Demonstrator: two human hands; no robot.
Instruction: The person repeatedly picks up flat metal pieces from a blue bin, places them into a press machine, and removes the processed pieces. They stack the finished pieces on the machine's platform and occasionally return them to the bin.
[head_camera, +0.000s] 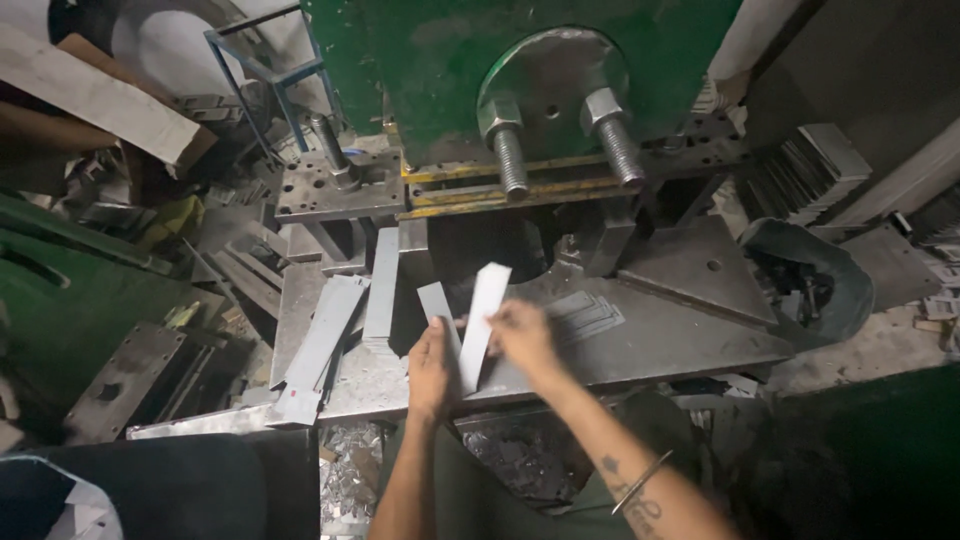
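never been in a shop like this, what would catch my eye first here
Likely the big green press at top centre, with two thick threaded bolts jutting from its round plate. Just below, on the steel bed, the left hand and right hand each hold a flat metal strip. A stack of similar strips lies to their left.

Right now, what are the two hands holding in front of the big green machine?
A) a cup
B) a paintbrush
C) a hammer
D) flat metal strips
D: the right hand holds a pale flat metal strip, and the left hand holds a darker strip, in front of the green machine.
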